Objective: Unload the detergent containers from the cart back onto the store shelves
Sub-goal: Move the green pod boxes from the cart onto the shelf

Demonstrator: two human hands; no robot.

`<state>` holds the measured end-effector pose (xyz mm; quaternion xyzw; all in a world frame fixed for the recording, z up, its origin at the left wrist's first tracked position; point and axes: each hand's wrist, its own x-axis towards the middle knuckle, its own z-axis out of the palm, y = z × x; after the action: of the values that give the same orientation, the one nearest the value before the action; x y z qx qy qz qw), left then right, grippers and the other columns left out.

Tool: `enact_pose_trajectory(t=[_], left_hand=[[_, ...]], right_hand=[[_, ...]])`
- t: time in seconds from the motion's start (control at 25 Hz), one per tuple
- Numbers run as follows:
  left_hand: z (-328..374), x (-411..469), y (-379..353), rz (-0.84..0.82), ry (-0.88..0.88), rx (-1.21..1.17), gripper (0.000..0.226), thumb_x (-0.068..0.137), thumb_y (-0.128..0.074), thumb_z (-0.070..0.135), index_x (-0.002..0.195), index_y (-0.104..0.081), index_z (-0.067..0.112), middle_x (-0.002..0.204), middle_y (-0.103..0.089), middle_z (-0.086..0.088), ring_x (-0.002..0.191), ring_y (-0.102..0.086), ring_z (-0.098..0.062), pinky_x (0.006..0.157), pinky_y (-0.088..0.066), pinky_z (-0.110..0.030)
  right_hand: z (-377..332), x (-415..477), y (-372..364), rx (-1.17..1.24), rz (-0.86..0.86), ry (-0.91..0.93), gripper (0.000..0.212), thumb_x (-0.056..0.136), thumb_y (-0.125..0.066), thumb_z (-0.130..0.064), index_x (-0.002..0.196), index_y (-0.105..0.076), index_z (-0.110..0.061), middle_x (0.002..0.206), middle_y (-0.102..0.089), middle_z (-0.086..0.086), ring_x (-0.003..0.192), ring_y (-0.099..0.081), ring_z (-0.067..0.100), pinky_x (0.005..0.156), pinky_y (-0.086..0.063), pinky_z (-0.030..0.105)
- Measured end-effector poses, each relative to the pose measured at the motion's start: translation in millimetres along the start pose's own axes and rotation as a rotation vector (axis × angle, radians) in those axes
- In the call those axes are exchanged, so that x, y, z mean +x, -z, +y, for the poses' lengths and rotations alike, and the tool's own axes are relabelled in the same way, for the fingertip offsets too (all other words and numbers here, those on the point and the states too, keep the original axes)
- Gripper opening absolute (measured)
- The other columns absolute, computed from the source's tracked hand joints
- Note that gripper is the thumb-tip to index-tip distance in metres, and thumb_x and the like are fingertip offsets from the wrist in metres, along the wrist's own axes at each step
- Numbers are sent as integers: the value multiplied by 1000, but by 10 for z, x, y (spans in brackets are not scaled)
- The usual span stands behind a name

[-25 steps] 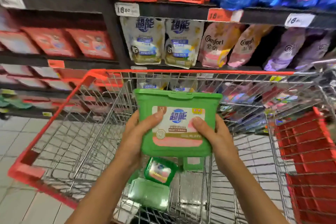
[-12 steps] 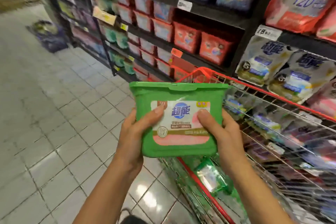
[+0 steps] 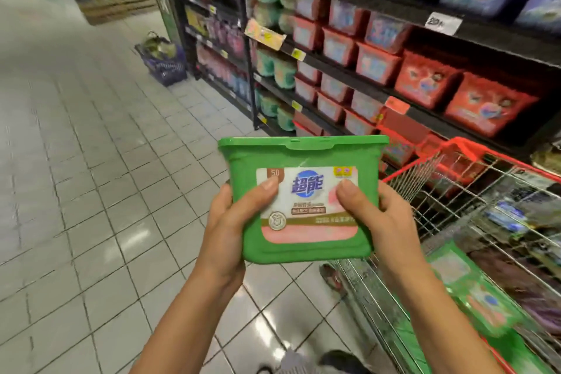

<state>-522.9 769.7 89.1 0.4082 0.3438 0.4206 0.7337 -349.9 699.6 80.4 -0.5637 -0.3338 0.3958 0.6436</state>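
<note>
Now both hands — left hand (image 3: pixel 226 231), right hand (image 3: pixel 382 222) — grip the green detergent box (image 3: pixel 306 161).

box (image 3: pixel 303 200): out in front, held between the left hand (image 3: pixel 229 231) at its left edge and the right hand (image 3: pixel 385 222) at its right edge
cart (image 3: pixel 425 173): right of the box, close beside the shelves (image 3: pixel 379 4)
other boxes (image 3: pixel 482 304): lying inside the cart
basket (image 3: pixel 165 65): on the floor (image 3: pixel 76 161), far back, at the shelves' foot
</note>
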Motion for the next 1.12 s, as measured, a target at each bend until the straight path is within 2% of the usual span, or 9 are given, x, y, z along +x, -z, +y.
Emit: enact_pose_trajectory(t=[0.16,0.28,0.4,0.48,0.64,0.84,0.96,1.12], left_hand=[[128,408,318,-17,30,12,57,66,-75,24,118,-63,7,107,-73,-17,91,-72,-32,66,-58,-34],[204,891,449,-38,62,32,51,70,-71,26,117,-64,7,106,-73,-17,89,-73,-30,66,-59,-33],[346,1558,527,-37,71,33,50,69,-72,24,115,-65,7,105,-73,-17,88,-73,-30,67,-60,-34],[470,2042,540,-45,57,41,49,69,-72,24,114,-65,7,105,-73,-18,89,-73,-31,68,-60,-35],[820,3078,496,-54,21,63,48,69,-72,24,113,-65,7,105,-73,-18,87,-73,-31,66,-60,-33],[1255,4198,330,-86,-26,9,58,69,-71,23,122,-58,3,104,-73,-18,84,-73,-30,63,-59,-31],[1515,4875,247,-141,-45,-16,64,68,-72,23,127,-55,3,108,-72,-19,93,-71,-35,68,-60,-36],[1918,5776,250,-239,-80,-35,67,68,-72,22,129,-52,6,111,-71,-17,95,-71,-36,69,-61,-40]], right_hand=[[93,372,-321,3,-4,-36,49,60,-77,-46,95,-72,-12,86,-77,3,69,-71,11,56,-52,17],[147,816,-466,-27,23,-54,48,60,-77,-49,94,-74,-15,89,-77,3,72,-71,12,59,-52,20],[166,1460,-601,-73,41,-50,55,59,-76,-54,96,-73,-13,91,-77,4,76,-72,14,64,-53,23],[150,1927,-698,-48,33,-31,47,60,-76,-51,93,-74,-17,89,-77,3,74,-73,13,60,-53,19],[12,2997,-893,-27,14,-15,43,64,-78,-44,95,-73,-15,91,-77,4,76,-74,16,59,-54,19],[-293,4108,-1126,1,33,49,35,69,-76,-40,91,-71,-13,78,-75,5,52,-67,9,43,-47,14],[-469,4707,-1249,-15,95,103,46,64,-79,-46,96,-71,-14,88,-77,7,73,-74,20,56,-54,22],[-640,5465,-1525,-12,184,194,36,67,-74,-44,93,-73,-18,92,-77,6,80,-74,24,63,-59,30]])
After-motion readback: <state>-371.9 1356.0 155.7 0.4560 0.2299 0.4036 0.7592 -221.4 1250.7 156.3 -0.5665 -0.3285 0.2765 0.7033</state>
